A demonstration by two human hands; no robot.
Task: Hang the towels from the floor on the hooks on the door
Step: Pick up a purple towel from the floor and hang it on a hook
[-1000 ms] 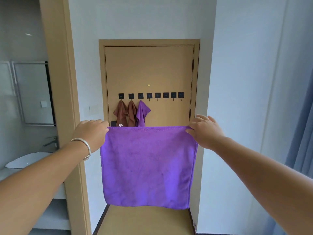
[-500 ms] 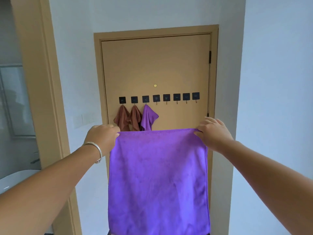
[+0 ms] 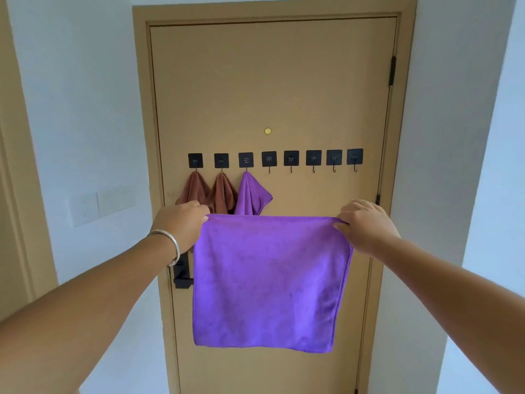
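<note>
Head view: both hands hold a purple towel (image 3: 270, 282) spread flat before the tan door (image 3: 272, 81). The left hand (image 3: 181, 223) pinches its upper left corner, the right hand (image 3: 366, 226) its upper right corner. Eight black hooks (image 3: 291, 158) run in a row across the door; the three leftmost carry two brown towels (image 3: 221, 191) and a hung purple towel (image 3: 251, 194). The held towel hides their lower ends and part of the black door handle (image 3: 181, 274). Against half a second ago, the door looks larger and nearer, its top edge cut off.
</note>
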